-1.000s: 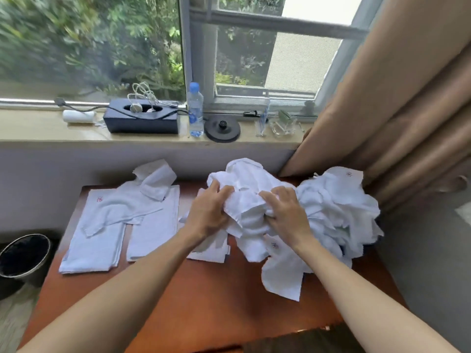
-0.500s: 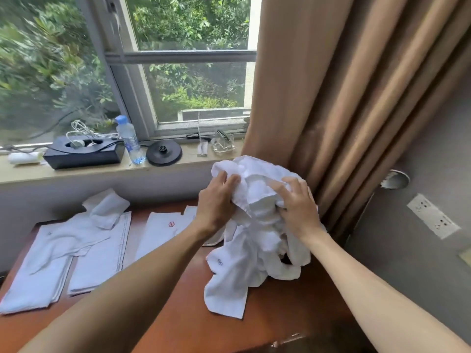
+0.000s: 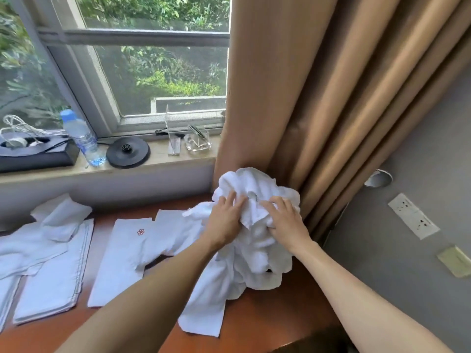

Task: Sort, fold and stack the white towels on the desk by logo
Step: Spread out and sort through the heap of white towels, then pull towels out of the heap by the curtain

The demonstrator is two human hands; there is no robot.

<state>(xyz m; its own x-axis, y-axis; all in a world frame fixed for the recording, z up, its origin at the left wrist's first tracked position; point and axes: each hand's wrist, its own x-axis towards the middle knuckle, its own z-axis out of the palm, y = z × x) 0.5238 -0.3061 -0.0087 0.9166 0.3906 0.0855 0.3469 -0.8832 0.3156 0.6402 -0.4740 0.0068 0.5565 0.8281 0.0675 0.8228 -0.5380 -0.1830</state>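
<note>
Now, from the head camera: a crumpled heap of white cloth towels point(image 3: 260, 256) sits at the right end of the reddish-brown wooden desk point(image 3: 267, 324), against the tan curtain point(image 3: 305, 98). The left hand point(image 3: 224, 222) and right hand point(image 3: 285, 220) both grip its top folds with bent fingers. A flat folded towel with a red logo point(image 3: 122, 256) lies just to the left.
</note>
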